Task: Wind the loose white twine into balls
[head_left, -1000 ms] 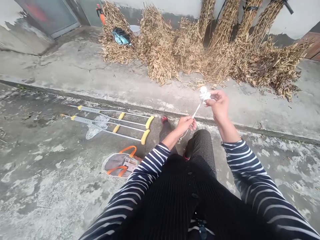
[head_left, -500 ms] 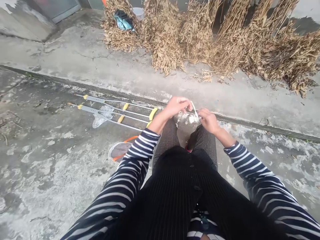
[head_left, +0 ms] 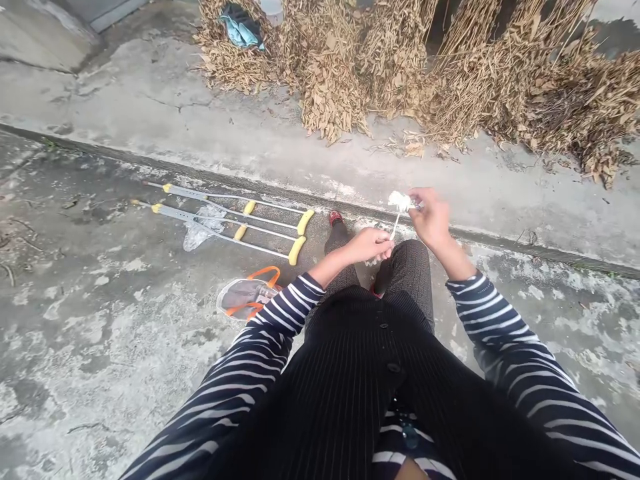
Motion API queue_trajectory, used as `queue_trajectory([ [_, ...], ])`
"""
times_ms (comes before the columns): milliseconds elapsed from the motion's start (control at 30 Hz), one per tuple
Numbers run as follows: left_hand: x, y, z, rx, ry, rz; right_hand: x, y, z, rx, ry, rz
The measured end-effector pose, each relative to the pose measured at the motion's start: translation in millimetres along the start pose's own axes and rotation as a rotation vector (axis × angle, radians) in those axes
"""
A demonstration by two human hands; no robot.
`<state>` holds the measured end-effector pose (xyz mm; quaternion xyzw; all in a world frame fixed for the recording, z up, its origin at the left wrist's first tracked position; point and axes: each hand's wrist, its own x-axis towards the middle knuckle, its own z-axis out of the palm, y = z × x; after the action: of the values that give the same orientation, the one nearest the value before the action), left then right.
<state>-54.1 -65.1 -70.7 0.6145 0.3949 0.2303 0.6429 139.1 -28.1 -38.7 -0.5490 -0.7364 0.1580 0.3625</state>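
My left hand is closed over my knees, its fingers pinching the lower end of a thin white strand. The strand runs up to a white fluffy bundle. At the bundle's right side, my right hand is closed on it with the fingertips. Something clear, perhaps plastic, shows by the right fingertips, too small to make out. Below my left hand a bit of whitish material is visible, partly hidden by the hand.
Two crutches with yellow pads lie on the concrete at the left, over a clear plastic bag. Nearer me is a bag with orange handles. Dried plants lean beyond the low ledge. Dark cloth lies among them.
My right hand has moved up and right with the white bundle, while my left hand has moved down and slightly right. The white strand now stretches between them. A red shoe has come into view.
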Motion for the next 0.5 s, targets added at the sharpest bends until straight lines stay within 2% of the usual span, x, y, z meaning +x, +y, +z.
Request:
queue_trajectory([
  [67,-2,15,-7.9,0.094,0.010,0.037,-4,7,9,-0.165,-0.149,-0.055],
  [133,2,27,-24.6,0.161,0.058,0.059,-17,9,16,-0.212,-0.292,-0.092],
  [167,6,31,-34.3,0.183,0.084,0.068,-24,8,19,-0.180,-0.328,-0.096],
  [233,16,32,-52.1,0.203,0.128,0.075,-39,3,21,-0.026,-0.315,-0.050],
  [300,26,24,-63.0,0.176,0.167,0.056,-48,-4,19,0.218,-0.259,0.081],
  [367,34,10,-64.5,0.093,0.181,0.029,-50,-12,13,0.497,-0.233,0.236],
  [433,39,-8,-58.0,-0.026,0.169,0.025,-46,-19,4,0.735,-0.222,0.342],
  [500,41,-25,-47.3,-0.135,0.127,0.030,-36,-22,-6,0.866,-0.193,0.383],
])
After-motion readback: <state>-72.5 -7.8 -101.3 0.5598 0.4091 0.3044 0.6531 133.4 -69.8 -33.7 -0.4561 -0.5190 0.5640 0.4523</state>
